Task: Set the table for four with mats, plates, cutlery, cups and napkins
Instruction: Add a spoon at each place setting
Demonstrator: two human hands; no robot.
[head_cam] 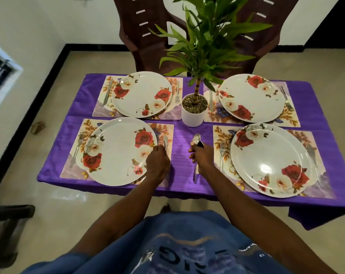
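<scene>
Four floral plates sit on four floral mats on the purple cloth. The near-left plate (118, 151) has a fork (77, 149) on its left. At that plate's right rim my left hand (157, 163) curls round a piece of cutlery (165, 140) whose metal tip shows above the fingers. My right hand (202, 157) grips a bundle of spoons (196, 138) over the bare cloth between the near mats, handles poking out below the fist. The near-right plate (270, 161) has a fork (221, 153) on its left and a knife (313, 157) on its right.
A potted plant (193, 109) in a white pot stands at the table's middle. The far-left plate (141, 93) and far-right plate (250, 97) each have a knife and fork beside them. Two brown chairs (146, 32) stand behind the table. The near table edge (167, 191) is by my body.
</scene>
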